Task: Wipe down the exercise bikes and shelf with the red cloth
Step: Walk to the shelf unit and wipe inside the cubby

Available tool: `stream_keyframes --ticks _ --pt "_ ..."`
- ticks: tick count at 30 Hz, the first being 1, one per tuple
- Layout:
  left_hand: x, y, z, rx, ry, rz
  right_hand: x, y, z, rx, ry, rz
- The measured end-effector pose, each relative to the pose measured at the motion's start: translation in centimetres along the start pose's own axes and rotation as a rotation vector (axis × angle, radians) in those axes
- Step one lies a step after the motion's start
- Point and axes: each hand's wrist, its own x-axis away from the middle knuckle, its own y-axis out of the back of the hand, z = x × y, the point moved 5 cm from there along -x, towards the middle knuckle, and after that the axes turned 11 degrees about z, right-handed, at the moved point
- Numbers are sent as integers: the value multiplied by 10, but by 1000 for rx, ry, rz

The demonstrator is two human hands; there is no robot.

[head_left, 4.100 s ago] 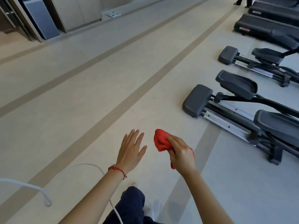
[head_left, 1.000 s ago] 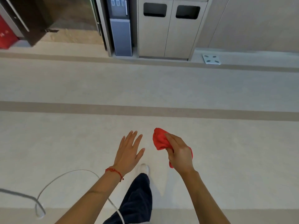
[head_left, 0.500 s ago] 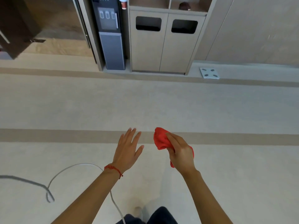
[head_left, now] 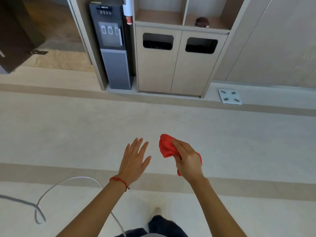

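My right hand [head_left: 187,159] is closed around the bunched red cloth [head_left: 166,147], held at waist height over the floor. To its left my left hand [head_left: 134,159] is flat with fingers spread and holds nothing; a red string circles its wrist. Straight ahead stands a beige shelf unit [head_left: 182,27] with two open compartments above two bin doors. A small dark object [head_left: 202,21] lies in the right compartment. No exercise bikes are in view.
A black water dispenser [head_left: 113,48] stands left of the shelf unit, with a cup tube [head_left: 127,10] beside it. A white scale [head_left: 230,98] lies on the floor at the right. A white cable [head_left: 56,187] loops at lower left. A dark door [head_left: 15,35] stands open at far left.
The view has turned away from the elliptical machines and closed in on the shelf unit and dispenser. Both hands keep the same pose, the cloth still in my right hand.
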Motion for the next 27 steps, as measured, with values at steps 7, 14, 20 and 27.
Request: stream_keyframes --ticks 7,14,20,27 --pt "-133 26 33 17 44 -4 -128 -14 -71 5 28 5" --pt "-291 52 98 15 21 -7 -275 -50 -133 25 20 -9" --pt "-422 101 154 -16 -3 -13 -409 -68 -173 29 24 -28" --pt "-555 143 196 -2 11 -34 -538 -79 -229 25 16 -46"
